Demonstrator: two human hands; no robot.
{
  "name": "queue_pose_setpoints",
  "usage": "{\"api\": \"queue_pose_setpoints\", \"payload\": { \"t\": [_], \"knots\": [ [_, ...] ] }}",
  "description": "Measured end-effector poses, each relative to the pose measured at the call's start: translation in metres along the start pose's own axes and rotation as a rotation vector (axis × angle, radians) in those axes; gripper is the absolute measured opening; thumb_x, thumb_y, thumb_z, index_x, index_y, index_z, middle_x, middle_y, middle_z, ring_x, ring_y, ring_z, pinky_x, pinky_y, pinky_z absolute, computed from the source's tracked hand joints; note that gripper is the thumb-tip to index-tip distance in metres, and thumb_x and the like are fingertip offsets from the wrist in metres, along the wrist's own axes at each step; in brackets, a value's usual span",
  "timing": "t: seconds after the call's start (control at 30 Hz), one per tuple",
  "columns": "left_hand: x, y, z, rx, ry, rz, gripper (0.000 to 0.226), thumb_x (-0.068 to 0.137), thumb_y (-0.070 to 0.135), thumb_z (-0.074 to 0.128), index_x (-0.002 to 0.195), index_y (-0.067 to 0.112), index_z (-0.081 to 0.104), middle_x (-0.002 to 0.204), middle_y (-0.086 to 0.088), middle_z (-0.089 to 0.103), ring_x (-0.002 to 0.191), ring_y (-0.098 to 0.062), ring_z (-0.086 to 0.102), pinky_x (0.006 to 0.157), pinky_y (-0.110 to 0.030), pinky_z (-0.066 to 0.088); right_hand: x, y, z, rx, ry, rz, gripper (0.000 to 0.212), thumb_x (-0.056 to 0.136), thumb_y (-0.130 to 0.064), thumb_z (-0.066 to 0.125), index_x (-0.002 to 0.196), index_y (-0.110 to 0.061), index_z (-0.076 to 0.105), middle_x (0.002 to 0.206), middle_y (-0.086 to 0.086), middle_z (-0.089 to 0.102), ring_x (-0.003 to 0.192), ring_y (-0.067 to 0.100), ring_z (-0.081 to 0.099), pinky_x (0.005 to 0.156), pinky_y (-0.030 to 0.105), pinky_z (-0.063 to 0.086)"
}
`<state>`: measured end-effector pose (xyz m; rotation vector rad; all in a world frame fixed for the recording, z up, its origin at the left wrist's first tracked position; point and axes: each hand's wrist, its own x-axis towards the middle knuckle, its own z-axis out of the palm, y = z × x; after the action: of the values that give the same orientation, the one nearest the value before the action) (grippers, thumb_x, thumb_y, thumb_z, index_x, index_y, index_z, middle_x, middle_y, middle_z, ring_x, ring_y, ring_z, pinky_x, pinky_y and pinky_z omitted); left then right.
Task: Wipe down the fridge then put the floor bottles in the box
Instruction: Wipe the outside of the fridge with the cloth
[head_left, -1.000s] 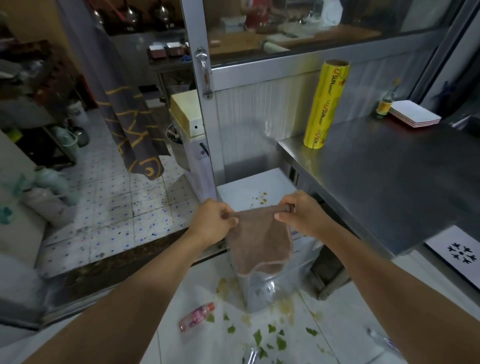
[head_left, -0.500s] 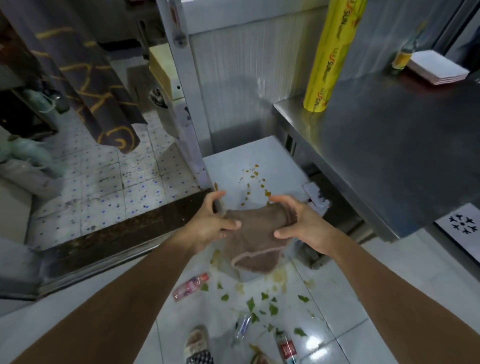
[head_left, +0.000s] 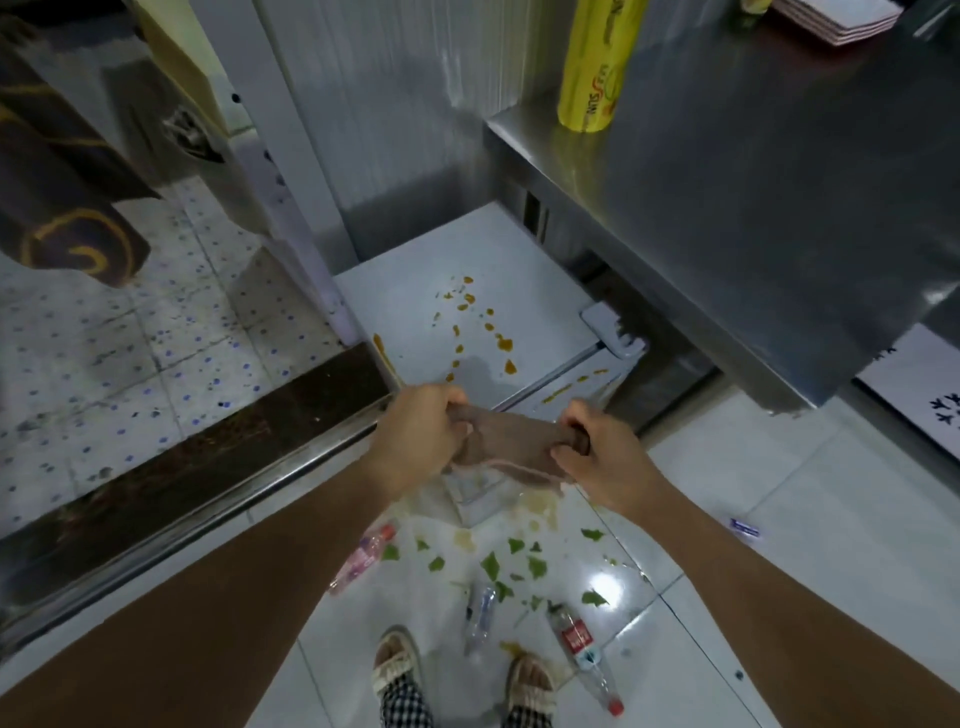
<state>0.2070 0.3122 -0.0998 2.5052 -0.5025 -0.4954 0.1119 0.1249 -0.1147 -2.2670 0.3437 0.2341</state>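
Our left hand (head_left: 415, 436) and right hand (head_left: 602, 457) each grip an end of the brown cloth (head_left: 511, 449), mid-frame, above the stained fridge (head_left: 441, 312); bottles (head_left: 582, 644) lie below.

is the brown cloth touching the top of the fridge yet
Cannot tell. In the head view both hands grip the brown cloth over the fridge top's front edge, hiding any gap.
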Motion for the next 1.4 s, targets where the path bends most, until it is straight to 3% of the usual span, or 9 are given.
{"api": "queue_pose_setpoints", "payload": {
  "t": [0.17,0.33,0.47,0.6,0.73,0.83,1.03,1.27,1.4],
  "knots": [
    [0.044,-0.007,0.003,-0.151,0.126,0.093,0.029,0.078,-0.006,0.059,0.101,0.009,0.068,0.098,-0.009,0.069,0.091,-0.021,0.064,0.083,-0.028,0.051,0.021,-0.001,0.009,-0.164,0.242,-0.242,0.042,0.085,-0.001,0.061,0.125,-0.012,0.058,0.111,0.007,0.068,0.095,0.023,0.066,0.083,0.039,0.055],
    [0.046,-0.045,0.015,0.043,-0.051,0.177,0.049,0.078,-0.012,0.056,0.122,0.008,0.058,0.131,-0.011,0.052,0.119,-0.024,0.052,0.102,-0.035,0.042,0.031,0.017,0.05,-0.375,-0.083,-0.208,0.044,0.092,-0.02,0.057,0.136,-0.016,0.049,0.148,0.002,0.04,0.125,0.025,0.049,0.1,0.037,0.044],
    [0.034,-0.077,0.019,0.047,-0.005,0.122,0.044,0.079,-0.006,0.06,0.12,0.01,0.058,0.126,-0.008,0.052,0.115,-0.022,0.053,0.097,-0.036,0.046,0.047,0.023,0.068,-0.396,0.132,-0.317,0.054,0.084,-0.012,0.067,0.136,-0.011,0.051,0.147,0.012,0.041,0.133,0.034,0.041,0.108,0.051,0.036],
    [0.027,-0.093,0.026,0.077,0.022,0.039,0.048,0.08,0.002,0.064,0.124,0.016,0.053,0.129,-0.003,0.05,0.12,-0.02,0.048,0.1,-0.032,0.043,0.069,0.024,0.098,-0.584,0.015,-0.37,0.054,0.099,-0.027,0.043,0.149,-0.026,0.023,0.159,-0.002,0.01,0.148,0.022,0.008,0.119,0.045,0.011],
    [0.022,-0.1,0.031,0.05,0.071,-0.056,0.05,0.078,0.005,0.066,0.123,0.02,0.05,0.124,-0.006,0.047,0.111,-0.024,0.052,0.09,-0.037,0.048,0.054,0.012,0.143,-0.589,0.005,-0.466,0.056,0.091,-0.024,0.056,0.144,-0.024,0.039,0.155,-0.001,0.027,0.144,0.027,0.024,0.113,0.047,0.027],
    [0.015,-0.107,0.032,0.03,0.095,-0.109,0.056,0.076,0.002,0.066,0.126,0.018,0.048,0.123,-0.009,0.046,0.106,-0.026,0.054,0.087,-0.034,0.047,0.044,0.007,0.167,-0.703,-0.024,-0.513,0.064,0.08,-0.023,0.066,0.14,-0.028,0.045,0.154,-0.008,0.031,0.144,0.023,0.025,0.113,0.04,0.024],
    [0.02,-0.107,0.031,0.017,0.103,-0.078,0.054,0.075,-0.001,0.063,0.125,0.014,0.049,0.121,-0.011,0.047,0.105,-0.027,0.055,0.091,-0.037,0.046,0.058,0.024,0.143,-0.601,0.03,-0.611,0.044,0.096,-0.027,0.039,0.139,-0.021,0.047,0.15,-0.001,0.038,0.14,0.025,0.033,0.113,0.044,0.028],
    [0.033,-0.091,0.055,0.063,0.114,0.006,0.049,0.078,0.0,0.065,0.122,0.015,0.049,0.125,-0.005,0.046,0.115,-0.021,0.051,0.095,-0.035,0.047,0.109,0.088,0.053,-0.658,0.271,-0.173,0.05,0.101,-0.03,0.03,0.147,-0.009,0.029,0.155,0.013,0.024,0.144,0.03,0.022,0.118,0.048,0.017],
    [0.042,-0.075,0.067,0.196,0.131,0.044,0.042,0.081,0.012,0.066,0.121,0.018,0.054,0.124,-0.002,0.049,0.116,-0.021,0.045,0.095,-0.037,0.044,0.1,0.071,0.073,-0.573,0.379,-0.126,0.051,0.099,-0.021,0.043,0.146,-0.007,0.03,0.156,0.013,0.021,0.145,0.033,0.018,0.118,0.046,0.008]
  ]
}}
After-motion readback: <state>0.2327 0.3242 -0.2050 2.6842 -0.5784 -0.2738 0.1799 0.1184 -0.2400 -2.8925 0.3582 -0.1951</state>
